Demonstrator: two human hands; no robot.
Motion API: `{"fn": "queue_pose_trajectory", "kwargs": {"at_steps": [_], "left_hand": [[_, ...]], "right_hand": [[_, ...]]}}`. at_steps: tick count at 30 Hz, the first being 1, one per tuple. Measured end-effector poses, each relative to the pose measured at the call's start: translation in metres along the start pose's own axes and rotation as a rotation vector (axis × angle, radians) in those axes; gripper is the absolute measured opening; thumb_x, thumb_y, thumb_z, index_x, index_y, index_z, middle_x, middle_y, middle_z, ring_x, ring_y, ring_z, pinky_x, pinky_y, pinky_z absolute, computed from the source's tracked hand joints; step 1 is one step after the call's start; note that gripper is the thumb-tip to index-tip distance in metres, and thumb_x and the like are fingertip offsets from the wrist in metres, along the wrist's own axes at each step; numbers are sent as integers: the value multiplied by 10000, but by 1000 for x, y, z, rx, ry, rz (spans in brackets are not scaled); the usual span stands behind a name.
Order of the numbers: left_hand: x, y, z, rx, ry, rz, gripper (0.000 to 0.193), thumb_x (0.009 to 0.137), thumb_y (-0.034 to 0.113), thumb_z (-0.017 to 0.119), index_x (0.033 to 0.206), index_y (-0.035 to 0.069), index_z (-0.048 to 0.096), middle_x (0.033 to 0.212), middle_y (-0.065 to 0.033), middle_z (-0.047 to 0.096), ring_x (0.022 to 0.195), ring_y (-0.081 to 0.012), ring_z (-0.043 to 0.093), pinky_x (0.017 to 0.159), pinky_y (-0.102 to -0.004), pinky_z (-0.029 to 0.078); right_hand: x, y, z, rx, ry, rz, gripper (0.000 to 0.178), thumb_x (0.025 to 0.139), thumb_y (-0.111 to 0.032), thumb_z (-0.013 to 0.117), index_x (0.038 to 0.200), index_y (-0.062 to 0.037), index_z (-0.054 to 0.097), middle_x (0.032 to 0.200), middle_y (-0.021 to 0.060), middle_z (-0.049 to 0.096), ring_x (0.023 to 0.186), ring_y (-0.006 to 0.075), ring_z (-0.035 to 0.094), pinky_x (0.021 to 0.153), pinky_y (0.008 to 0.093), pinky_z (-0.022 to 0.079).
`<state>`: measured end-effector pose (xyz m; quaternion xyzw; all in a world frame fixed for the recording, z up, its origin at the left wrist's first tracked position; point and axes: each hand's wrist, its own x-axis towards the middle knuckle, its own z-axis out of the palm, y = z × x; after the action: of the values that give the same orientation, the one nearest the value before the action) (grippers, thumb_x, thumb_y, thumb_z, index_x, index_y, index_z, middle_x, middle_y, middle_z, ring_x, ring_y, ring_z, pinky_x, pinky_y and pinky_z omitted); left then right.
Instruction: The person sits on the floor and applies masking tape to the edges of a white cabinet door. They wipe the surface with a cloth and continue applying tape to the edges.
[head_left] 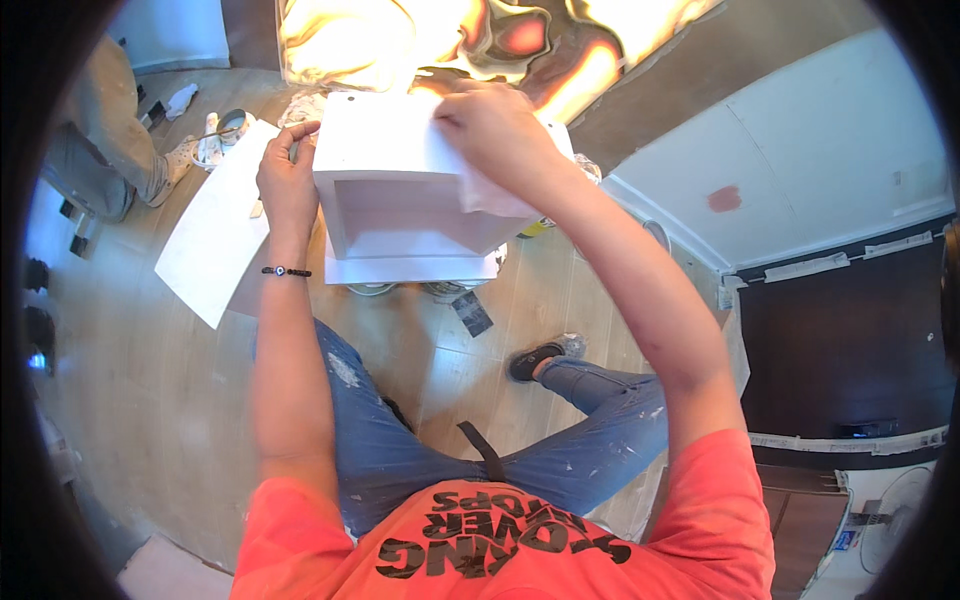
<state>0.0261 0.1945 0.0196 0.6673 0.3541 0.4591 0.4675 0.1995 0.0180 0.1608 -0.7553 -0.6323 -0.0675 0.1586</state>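
Handling a white open-fronted box

The left hand, half open with fingers bent, touches the box's upper left edge. The right hand is curled closed around a pale cloth at its top. The box sits between them, in front of the person; a flat white panel lies to its left.

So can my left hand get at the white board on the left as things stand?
Probably yes: the board shows just beside your left hand, nothing visible between, though that hand is at the box and depth is unclear.
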Motion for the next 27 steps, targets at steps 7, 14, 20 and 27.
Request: {"fn": "queue_pose_trajectory", "kwargs": {"at_steps": [7,14,20,27], "left_hand": [[0,1,-5,65,20,20,245,985,147,601,1142,82,777,1066,-138,715,1031,-270,692,936,-382,521],[-2,9,-4,80,1,11,247,988,154,588,1137,86,774,1048,-136,703,989,-264,687,900,-386,519],[1,0,-7,67,8,48,244,988,161,593,1126,90,781,1056,-137,703,986,-266,689,888,-386,517],[-1,2,-7,91,1,37,240,980,136,600,1138,89,775,1070,-134,709,1001,-268,696,917,-389,531]], "right_hand": [[30,-53,-12,323,-131,-55,245,913,-204,702,1063,-36,799,1018,174,775,941,322,742,893,415,569],[47,-53,19,267,-76,-227,217,909,-186,704,1031,-29,792,979,141,755,906,344,715,867,432,560],[16,-52,4,245,-128,-306,201,913,-181,669,998,-62,808,999,125,741,959,348,706,868,453,560],[26,-72,17,178,-53,-390,182,922,-153,646,967,-49,788,1005,98,731,966,329,693,870,435,550]]}}
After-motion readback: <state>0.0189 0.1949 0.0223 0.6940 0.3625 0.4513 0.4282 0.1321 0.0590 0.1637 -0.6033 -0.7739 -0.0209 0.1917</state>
